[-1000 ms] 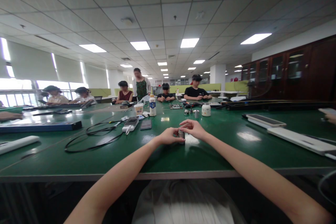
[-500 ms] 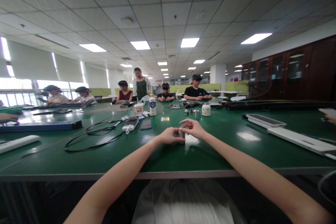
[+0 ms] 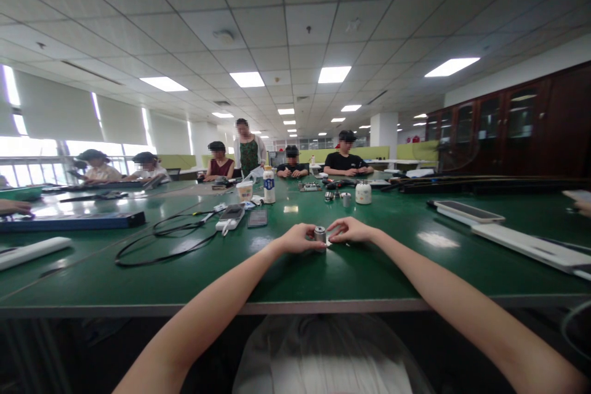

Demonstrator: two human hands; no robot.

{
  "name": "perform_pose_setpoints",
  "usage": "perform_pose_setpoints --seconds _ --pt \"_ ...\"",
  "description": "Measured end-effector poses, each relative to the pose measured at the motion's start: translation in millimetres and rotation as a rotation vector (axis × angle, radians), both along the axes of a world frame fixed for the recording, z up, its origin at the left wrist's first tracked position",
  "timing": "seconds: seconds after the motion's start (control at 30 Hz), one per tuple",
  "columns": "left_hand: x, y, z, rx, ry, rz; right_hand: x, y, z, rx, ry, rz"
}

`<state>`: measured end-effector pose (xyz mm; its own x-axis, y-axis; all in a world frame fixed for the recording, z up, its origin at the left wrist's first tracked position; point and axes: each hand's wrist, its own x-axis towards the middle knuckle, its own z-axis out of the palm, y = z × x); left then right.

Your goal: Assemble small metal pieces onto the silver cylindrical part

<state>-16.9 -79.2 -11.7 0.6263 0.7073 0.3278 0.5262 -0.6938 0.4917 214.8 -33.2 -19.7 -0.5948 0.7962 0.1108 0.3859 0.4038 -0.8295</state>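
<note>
My left hand [image 3: 297, 239] is closed around a small silver metal cylinder [image 3: 320, 234] that stands upright on the green table. A dark round spot shows in the middle of the cylinder's top. Just right of it is my right hand [image 3: 351, 230], fingers curved and a little apart, with nothing visible in them. Its fingertips are close to the cylinder's side; whether they touch it I cannot tell. Farther back stand a second metal cylinder [image 3: 346, 199], some small shiny metal parts [image 3: 329, 196] and a white patterned jar [image 3: 363, 192].
Left of my hands lie a white device [image 3: 229, 217] with a black cable [image 3: 138, 252] and a flat grey tray [image 3: 257, 218]. A bottle [image 3: 268, 186] and a cup [image 3: 244, 191] stand behind. Long white devices [image 3: 530, 246] lie right. Several people sit around the table; one stands.
My right hand has come down from above the metal cylinder to its right side, uncovering the top. My left hand keeps its hold in the same place.
</note>
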Motion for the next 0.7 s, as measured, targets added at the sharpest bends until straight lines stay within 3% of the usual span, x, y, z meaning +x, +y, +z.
perform_pose_setpoints --seconds 0.3,0.5,0.7 --pt "1 -2 1.4 -0.019 -0.018 -0.010 -2 -3 0.4 0.008 0.056 -0.013" --pt "1 -1 1.2 -0.037 -0.021 -0.011 -20 -17 8.1 0.161 0.397 -0.170" --pt "2 1 -0.5 -0.024 -0.014 -0.001 -40 -33 10.9 0.231 0.487 -0.103"
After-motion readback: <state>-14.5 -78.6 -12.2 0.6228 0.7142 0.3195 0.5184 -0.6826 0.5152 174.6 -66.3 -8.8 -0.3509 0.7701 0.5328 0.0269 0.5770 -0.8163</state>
